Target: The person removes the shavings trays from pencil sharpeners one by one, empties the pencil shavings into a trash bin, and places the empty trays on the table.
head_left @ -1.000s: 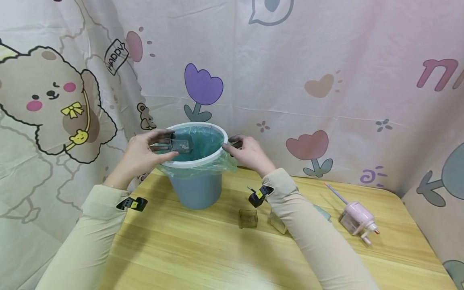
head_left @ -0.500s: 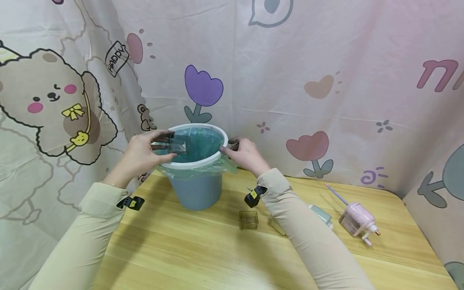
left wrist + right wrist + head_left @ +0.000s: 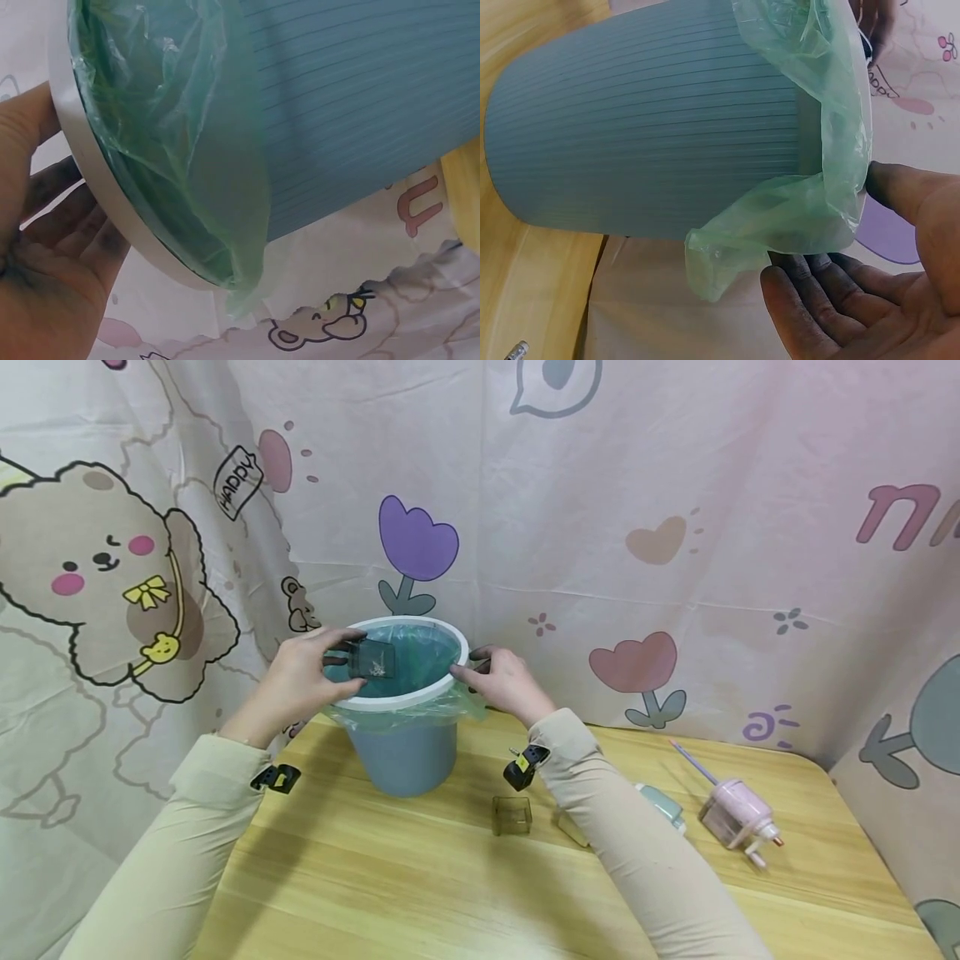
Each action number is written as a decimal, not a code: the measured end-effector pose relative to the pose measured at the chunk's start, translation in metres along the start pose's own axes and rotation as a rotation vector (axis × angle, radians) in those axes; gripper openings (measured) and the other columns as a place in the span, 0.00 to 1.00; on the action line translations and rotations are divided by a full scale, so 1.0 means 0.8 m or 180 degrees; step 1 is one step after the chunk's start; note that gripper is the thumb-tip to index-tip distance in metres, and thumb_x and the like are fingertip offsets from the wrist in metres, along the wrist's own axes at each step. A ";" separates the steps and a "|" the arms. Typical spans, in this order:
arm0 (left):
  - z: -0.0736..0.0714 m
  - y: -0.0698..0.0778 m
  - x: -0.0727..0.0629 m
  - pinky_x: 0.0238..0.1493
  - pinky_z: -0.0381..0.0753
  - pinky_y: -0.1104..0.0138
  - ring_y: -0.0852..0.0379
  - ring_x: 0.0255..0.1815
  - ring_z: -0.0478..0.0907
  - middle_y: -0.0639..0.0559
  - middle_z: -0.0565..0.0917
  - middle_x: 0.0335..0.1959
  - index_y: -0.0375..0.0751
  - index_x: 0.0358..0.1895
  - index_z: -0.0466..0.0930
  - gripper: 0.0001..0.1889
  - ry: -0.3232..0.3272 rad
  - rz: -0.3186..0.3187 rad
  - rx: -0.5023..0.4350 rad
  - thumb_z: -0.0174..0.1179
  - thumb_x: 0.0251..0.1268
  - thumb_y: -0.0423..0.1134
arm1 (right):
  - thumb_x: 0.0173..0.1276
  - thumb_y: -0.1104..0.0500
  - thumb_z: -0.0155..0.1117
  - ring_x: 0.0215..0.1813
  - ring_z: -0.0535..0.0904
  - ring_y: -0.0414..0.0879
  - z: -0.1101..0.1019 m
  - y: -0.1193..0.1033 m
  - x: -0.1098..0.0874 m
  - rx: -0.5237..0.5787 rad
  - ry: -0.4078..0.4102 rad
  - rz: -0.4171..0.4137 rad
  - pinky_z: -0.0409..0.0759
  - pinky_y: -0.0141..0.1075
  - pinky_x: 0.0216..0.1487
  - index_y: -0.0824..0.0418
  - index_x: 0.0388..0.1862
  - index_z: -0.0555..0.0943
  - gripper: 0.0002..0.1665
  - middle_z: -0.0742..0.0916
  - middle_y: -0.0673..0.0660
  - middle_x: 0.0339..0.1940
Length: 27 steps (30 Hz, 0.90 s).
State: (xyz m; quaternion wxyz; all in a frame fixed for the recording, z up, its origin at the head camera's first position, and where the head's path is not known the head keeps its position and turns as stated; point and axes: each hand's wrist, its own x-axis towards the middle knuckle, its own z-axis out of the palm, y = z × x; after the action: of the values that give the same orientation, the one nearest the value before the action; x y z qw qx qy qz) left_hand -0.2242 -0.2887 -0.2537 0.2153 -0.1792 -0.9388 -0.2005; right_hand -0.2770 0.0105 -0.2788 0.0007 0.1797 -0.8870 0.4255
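A blue trash bin [image 3: 408, 760] with a white rim and a green plastic liner [image 3: 420, 714] stands on the table. Over its mouth, my left hand [image 3: 296, 672] pinches a small smoky see-through box [image 3: 373, 658] between thumb and fingers. Pale specks show on the box's side. My right hand [image 3: 512, 683] grips the bin at the right of its rim, thumb over the edge and fingers outside against the liner, as the right wrist view also shows. Dark smudges cover the fingertips of both hands. In the left wrist view the box is hidden behind the rim.
An amber see-through box [image 3: 512, 816] lies in front of the bin. Right of it, a yellowish see-through piece [image 3: 572, 828] and a teal sharpener body [image 3: 662, 806] are partly behind my right sleeve. A pink crank pencil sharpener [image 3: 741, 814] holds a purple pencil [image 3: 693, 762]. A printed curtain hangs behind.
The box in my left hand has turned and shifted slightly within the bin's mouth. My right hand has moved a little left, its thumb farther over the rim.
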 end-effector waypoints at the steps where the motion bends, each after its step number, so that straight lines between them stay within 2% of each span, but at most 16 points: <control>1: 0.000 0.001 0.001 0.60 0.86 0.37 0.30 0.61 0.83 0.32 0.83 0.65 0.36 0.72 0.77 0.34 -0.0008 0.0014 0.0035 0.76 0.61 0.35 | 0.78 0.43 0.67 0.51 0.92 0.53 0.000 0.000 0.000 0.0003 -0.0007 0.0007 0.89 0.45 0.59 0.66 0.73 0.76 0.36 0.91 0.62 0.58; 6: 0.002 0.006 0.004 0.63 0.84 0.36 0.29 0.64 0.81 0.32 0.82 0.65 0.35 0.72 0.76 0.35 -0.0001 0.0162 0.0162 0.76 0.61 0.33 | 0.78 0.42 0.67 0.49 0.93 0.53 -0.001 0.000 0.000 0.0039 -0.0010 0.0003 0.90 0.44 0.57 0.66 0.74 0.76 0.37 0.92 0.62 0.57; 13: 0.000 0.015 0.006 0.63 0.84 0.37 0.28 0.61 0.82 0.32 0.82 0.64 0.32 0.71 0.76 0.35 0.0031 0.0485 0.0317 0.75 0.58 0.28 | 0.78 0.43 0.67 0.51 0.92 0.56 0.000 0.001 -0.001 0.0102 -0.0022 0.0009 0.91 0.44 0.54 0.67 0.73 0.75 0.37 0.92 0.63 0.57; 22: 0.002 0.019 0.008 0.55 0.89 0.41 0.32 0.57 0.85 0.32 0.82 0.63 0.30 0.71 0.76 0.36 0.0128 0.0892 0.0578 0.74 0.55 0.22 | 0.78 0.43 0.67 0.53 0.92 0.58 -0.001 0.000 -0.002 0.0145 -0.0031 0.0042 0.90 0.44 0.54 0.67 0.73 0.76 0.37 0.91 0.63 0.57; 27: 0.006 0.021 0.010 0.57 0.88 0.41 0.32 0.58 0.84 0.30 0.82 0.62 0.26 0.68 0.78 0.34 0.0223 0.1192 0.0705 0.72 0.53 0.19 | 0.78 0.44 0.67 0.55 0.91 0.60 0.000 0.001 -0.001 0.0167 -0.0039 0.0036 0.90 0.44 0.54 0.67 0.73 0.75 0.37 0.91 0.64 0.58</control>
State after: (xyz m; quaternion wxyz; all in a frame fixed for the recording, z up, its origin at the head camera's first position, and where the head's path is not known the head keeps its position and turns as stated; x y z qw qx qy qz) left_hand -0.2252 -0.2705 -0.2486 0.2997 -0.3186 -0.8973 -0.0589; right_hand -0.2764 0.0112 -0.2795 -0.0118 0.1772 -0.8765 0.4474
